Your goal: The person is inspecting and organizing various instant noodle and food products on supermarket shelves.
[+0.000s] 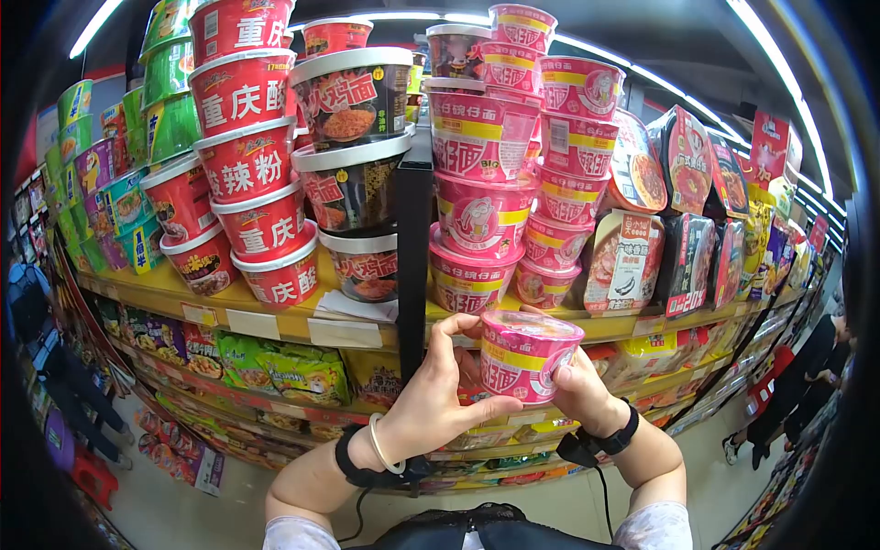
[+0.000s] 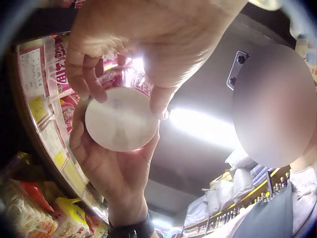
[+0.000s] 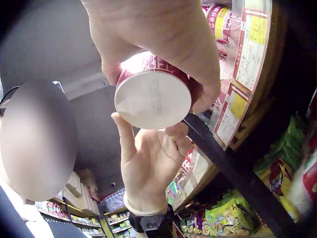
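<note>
A pink noodle bowl with a yellow band (image 1: pixel 519 362) is held upright between both hands in front of the shelf. The left hand (image 1: pixel 442 394) has its thumb along the bowl's lower side and its fingers round the back. The right hand (image 1: pixel 582 392) grips the other side, thumb on the wall. From below, the bowl's white base (image 2: pixel 122 119) shows in the left wrist view, between the left hand (image 2: pixel 133 44) and the right hand (image 2: pixel 119 171). The same base (image 3: pixel 153 100) appears in the right wrist view, the right hand (image 3: pixel 158 34) above it and the left hand (image 3: pixel 151 166) below.
Pink bowls (image 1: pixel 482 215) are stacked right of a black post (image 1: pixel 414 238), with red bowls (image 1: pixel 266 225) and black bowls (image 1: pixel 356 183) to its left. Boxed meals (image 1: pixel 623 261) stand farther right. Bagged noodles (image 1: pixel 298 367) fill lower shelves. People stand at both aisle sides.
</note>
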A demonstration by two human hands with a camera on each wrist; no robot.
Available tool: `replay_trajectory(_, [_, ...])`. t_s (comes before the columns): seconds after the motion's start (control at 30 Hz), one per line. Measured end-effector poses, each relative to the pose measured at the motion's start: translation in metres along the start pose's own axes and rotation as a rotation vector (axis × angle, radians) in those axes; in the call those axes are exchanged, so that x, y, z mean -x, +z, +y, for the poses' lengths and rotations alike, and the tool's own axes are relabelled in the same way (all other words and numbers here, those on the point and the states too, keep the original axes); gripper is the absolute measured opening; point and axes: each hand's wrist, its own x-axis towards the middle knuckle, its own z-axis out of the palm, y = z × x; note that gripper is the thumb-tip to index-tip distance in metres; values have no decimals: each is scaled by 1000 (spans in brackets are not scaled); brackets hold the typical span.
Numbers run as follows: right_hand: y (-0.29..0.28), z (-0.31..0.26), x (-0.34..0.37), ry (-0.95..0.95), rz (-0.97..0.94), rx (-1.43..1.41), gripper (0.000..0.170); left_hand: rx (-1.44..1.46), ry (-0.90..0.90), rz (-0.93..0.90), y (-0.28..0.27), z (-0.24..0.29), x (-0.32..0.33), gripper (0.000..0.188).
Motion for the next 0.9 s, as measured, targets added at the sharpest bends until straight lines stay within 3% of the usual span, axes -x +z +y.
replay_trajectory(0.17, [5, -3, -2, 44, 49, 105, 102, 63, 101, 57, -3, -6, 0, 95])
replay_trajectory(0.33, [13, -13, -11, -107, 47, 305, 114, 103, 74, 24, -13, -1, 0, 94])
replay_trajectory(0.4, [14, -23, -12, -137, 39, 467, 115, -21, 208, 24, -13, -9, 0, 91])
replay_trajectory(0.5, [30, -50, -15, -127, -3, 462, 112, -53, 131, -56, -28, 7, 3, 87])
replay_trajectory(0.57, [34, -81, -19, -247, 40, 507, 102, -111, 240, 96, -45, 6, 2, 82])
replay_trajectory(0.63, [30, -104, -24, -392, 41, 733, 100, -136, 249, 161, -53, 11, 2, 77])
replay_trajectory(0.67, [32, -119, -23, -445, 114, 727, 95, -312, 288, 322, -64, 10, -1, 72])
replay_trajectory(0.7, [33, -135, -22, -490, 174, 712, 91, -251, 242, 315, -64, 13, 0, 70])
replay_trajectory(0.77, [24, -175, -20, -585, 189, 707, 62, -510, 335, 449, -72, 10, -8, 70])
replay_trajectory(0.83, [18, -215, -32, -775, 154, 708, 46, -605, 339, 432, -75, 4, -17, 76])
replay_trajectory(0.9, [18, -255, -56, -943, 220, 731, 45, -725, 321, 413, -70, 1, -27, 86])
